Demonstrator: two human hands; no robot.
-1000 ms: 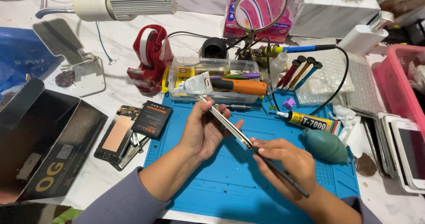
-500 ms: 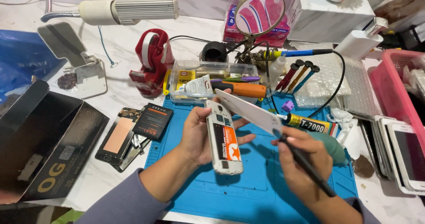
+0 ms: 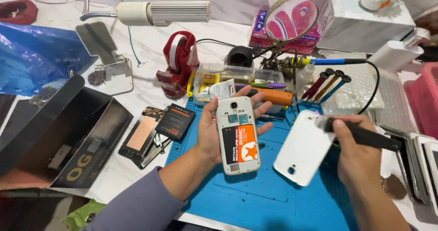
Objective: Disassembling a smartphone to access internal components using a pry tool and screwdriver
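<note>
The phone [image 3: 237, 136] lies back-up in the left hand [image 3: 214, 130], above the blue mat [image 3: 255, 203]. Its long axis runs nearly straight away from the person, camera end far, tilted slightly left. The back is open, showing an orange-and-black battery label, rectangular, in the lower half. The left fingers wrap the phone's edges, thumb on the left side, fingertips curled round the right.

The white cover [image 3: 303, 149] sits just right of the phone, apart from it, slanting up to the right, its camera hole at the near end. The right hand [image 3: 358, 153] pinches its top corner together with a black tool [image 3: 369, 137], fingers clamped on both.

Left of the mat lie a black battery [image 3: 175, 121] with a red label and a black box [image 3: 64, 135] with gold letters, open. Behind the phone stands a clear tray [image 3: 237, 78] holding yellow-labelled packets; farther back, a pink tissue pack [image 3: 273, 32].
</note>
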